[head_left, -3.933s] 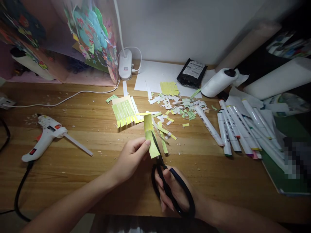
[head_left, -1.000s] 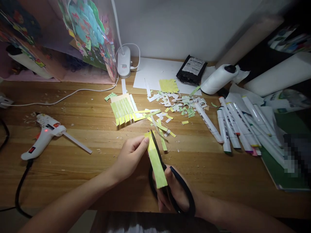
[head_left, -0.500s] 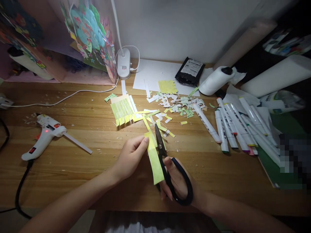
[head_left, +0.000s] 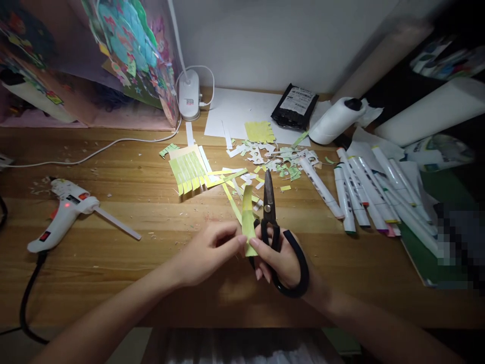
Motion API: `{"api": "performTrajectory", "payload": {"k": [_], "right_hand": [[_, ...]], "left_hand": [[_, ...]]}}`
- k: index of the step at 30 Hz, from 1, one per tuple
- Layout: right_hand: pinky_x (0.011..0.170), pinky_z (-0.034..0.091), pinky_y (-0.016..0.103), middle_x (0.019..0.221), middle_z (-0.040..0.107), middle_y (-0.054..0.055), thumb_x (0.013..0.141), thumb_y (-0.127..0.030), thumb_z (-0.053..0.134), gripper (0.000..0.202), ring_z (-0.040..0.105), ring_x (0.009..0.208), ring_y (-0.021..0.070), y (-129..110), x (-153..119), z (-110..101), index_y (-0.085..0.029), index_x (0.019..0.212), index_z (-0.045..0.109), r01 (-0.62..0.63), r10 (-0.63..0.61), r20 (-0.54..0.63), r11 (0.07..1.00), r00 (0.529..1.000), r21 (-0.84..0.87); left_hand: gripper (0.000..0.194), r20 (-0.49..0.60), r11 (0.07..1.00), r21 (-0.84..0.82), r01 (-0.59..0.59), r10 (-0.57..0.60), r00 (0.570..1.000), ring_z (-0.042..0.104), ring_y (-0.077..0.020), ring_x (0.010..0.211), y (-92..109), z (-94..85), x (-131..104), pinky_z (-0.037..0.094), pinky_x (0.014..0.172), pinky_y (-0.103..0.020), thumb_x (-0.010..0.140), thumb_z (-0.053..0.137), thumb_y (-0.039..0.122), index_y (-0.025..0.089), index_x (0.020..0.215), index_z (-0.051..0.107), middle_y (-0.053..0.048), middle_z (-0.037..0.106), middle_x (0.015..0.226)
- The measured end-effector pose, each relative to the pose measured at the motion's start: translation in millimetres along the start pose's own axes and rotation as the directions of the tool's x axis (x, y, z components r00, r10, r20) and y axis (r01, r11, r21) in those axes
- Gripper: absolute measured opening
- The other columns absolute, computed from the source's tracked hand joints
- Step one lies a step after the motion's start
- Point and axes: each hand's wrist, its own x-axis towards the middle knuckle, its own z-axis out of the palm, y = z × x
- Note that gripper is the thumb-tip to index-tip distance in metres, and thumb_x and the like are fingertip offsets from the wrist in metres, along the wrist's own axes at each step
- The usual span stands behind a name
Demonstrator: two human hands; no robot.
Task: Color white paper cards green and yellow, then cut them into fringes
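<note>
A yellow-green paper strip stands upright between my two hands. My left hand pinches its lower left edge between thumb and fingers. My right hand holds black-handled scissors, blades closed and pointing away from me, and its thumb also presses on the strip's lower right edge. Beyond them lies a fringed green and yellow paper piece on a tan backing. Thin cut strips and paper scraps are scattered behind the scissors.
A white glue gun with its light on lies at left, its cable trailing forward. Several markers lie at right. At the back are a white power strip, a black packet and a white sheet. The wooden desk has a front edge.
My left hand has moved from the strip's yellow top to its lower end. My right thumb now touches the strip too. The scissors have swung upright and slightly right.
</note>
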Motion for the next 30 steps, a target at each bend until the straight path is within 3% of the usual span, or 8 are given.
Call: {"api": "performTrajectory", "payload": {"k": [4, 7, 10, 13, 15, 18, 24, 30], "right_hand": [[0.036, 0.04, 0.018, 0.034, 0.044, -0.009, 0.083, -0.048, 0.056, 0.034, 0.042, 0.028, 0.0072, 1.2, 3.1, -4.6, -0.018, 0.07, 0.046, 0.049, -0.05, 0.008, 0.999, 0.999, 0.022], [0.04, 0.04, 0.021, 0.034, 0.045, -0.005, 0.085, -0.059, 0.044, 0.046, 0.045, 0.031, 0.0097, 3.1, 0.2, -3.8, -0.017, 0.068, 0.048, 0.046, -0.054, 0.063, 0.992, 0.997, 0.12], [0.049, 0.045, 0.025, 0.041, 0.048, -0.003, 0.08, -0.073, 0.033, 0.06, 0.051, 0.04, 0.013, 3.4, -7.5, -0.2, -0.016, 0.077, 0.051, -0.023, -0.012, 0.182, 0.982, 0.983, 0.189], [0.062, 0.047, 0.028, 0.051, 0.049, -0.003, 0.076, -0.078, 0.031, 0.068, 0.056, 0.054, 0.0146, 3.2, -16.3, 3.1, -0.014, 0.085, 0.051, -0.05, 0.008, 0.323, 0.991, 0.946, 0.123], [0.059, 0.046, 0.027, 0.051, 0.047, -0.003, 0.076, -0.079, 0.03, 0.068, 0.053, 0.052, 0.0135, 3.0, -20.4, 4.1, -0.014, 0.086, 0.05, -0.076, 0.047, 0.421, 0.996, 0.906, 0.051], [0.055, 0.044, 0.025, 0.05, 0.044, -0.004, 0.076, -0.079, 0.029, 0.066, 0.051, 0.05, 0.0126, 1.4, -22.7, 3.8, -0.016, 0.085, 0.047, -0.087, 0.098, 0.484, 0.995, 0.869, -0.045], [0.057, 0.045, 0.025, 0.052, 0.045, -0.003, 0.078, -0.077, 0.026, 0.065, 0.049, 0.052, 0.0121, -6.0, -21.0, -2.0, -0.016, 0.083, 0.046, -0.014, 0.09, 0.465, 0.986, 0.881, -0.164], [0.057, 0.045, 0.025, 0.051, 0.045, -0.004, 0.079, -0.077, 0.025, 0.065, 0.052, 0.051, 0.0122, -8.2, -21.1, -4.9, -0.015, 0.082, 0.048, -0.03, 0.132, 0.451, 0.974, 0.883, -0.226]], "left_hand": [[0.028, 0.053, 0.999, -0.035, 0.012, -0.01, 0.999, 0.05, -0.0152, 0.072, 0.8, 2.2, -1.1, 0.039, 0.068, -0.026, 0.089, 0.044, 0.038, 0.017, 0.071, 0.05, -0.002, 0.055, 0.073], [0.027, -0.083, 0.999, 0.03, -0.015, 0.017, 0.996, 0.045, -0.0127, 0.065, 0.7, -2.4, -0.7, 0.034, 0.06, -0.023, 0.088, 0.046, 0.035, 0.017, 0.068, 0.05, 0.001, 0.05, 0.066], [0.025, -0.289, 0.991, 0.122, -0.052, 0.086, 0.954, 0.042, -0.0116, 0.061, 1.5, -12.5, -1.4, 0.031, 0.056, -0.022, 0.087, 0.048, 0.034, 0.017, 0.068, 0.051, 0.002, 0.047, 0.064], [0.026, -0.429, 0.979, 0.183, -0.089, 0.161, 0.889, 0.044, -0.0118, 0.063, 2.7, -21.6, -2.6, 0.033, 0.059, -0.022, 0.087, 0.049, 0.034, 0.017, 0.067, 0.05, 0.002, 0.049, 0.066], [0.026, -0.463, 0.973, 0.209, -0.1, 0.189, 0.866, 0.044, -0.0118, 0.063, 3.4, -24.1, -2.9, 0.034, 0.06, -0.022, 0.087, 0.049, 0.033, 0.017, 0.067, 0.05, 0.002, 0.05, 0.065], [0.026, -0.457, 0.96, 0.261, -0.101, 0.215, 0.863, 0.041, -0.0106, 0.059, 4.0, -22.7, -2.6, 0.031, 0.056, -0.022, 0.087, 0.049, 0.031, 0.017, 0.065, 0.049, 0.003, 0.046, 0.063], [0.028, -0.389, 0.965, 0.252, -0.078, 0.175, 0.905, 0.039, -0.01, 0.057, 4.7, -16.8, -2.4, 0.03, 0.053, -0.021, 0.086, 0.049, 0.031, 0.017, 0.062, 0.046, 0.003, 0.044, 0.061], [0.028, -0.375, 0.978, 0.195, -0.072, 0.142, 0.916, 0.04, -0.0103, 0.057, 3.3, -16.1, -0.7, 0.031, 0.053, -0.022, 0.085, 0.049, 0.033, 0.017, 0.063, 0.047, 0.003, 0.045, 0.062]]}}
